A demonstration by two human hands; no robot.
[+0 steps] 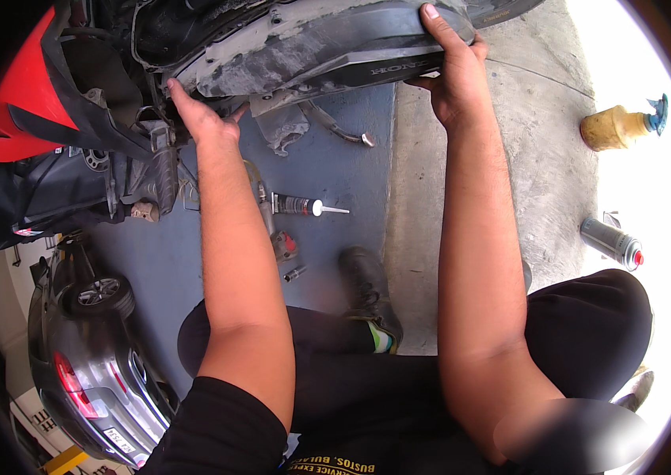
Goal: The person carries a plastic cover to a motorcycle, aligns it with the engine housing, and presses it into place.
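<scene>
A long black plastic engine cover (327,55), dusty grey over its upper face, lies across the top of the view against the scooter (153,32). My right hand (458,75) grips its right end, thumb on top and fingers curled underneath. At the cover's lower left edge is my left hand (205,119), with its thumb up along the side and its other fingers partly hidden below. Both arms are stretched out. Whether the cover is fastened or loose cannot be made out.
On the blue floor (327,170) below lie a sealant tube (296,205) with a long nozzle, a socket (295,273) and a hose (335,127). A yellow bottle (613,129) and a spray can (611,241) are at right. Red bodywork (30,91) and a parked car (102,372) are at left.
</scene>
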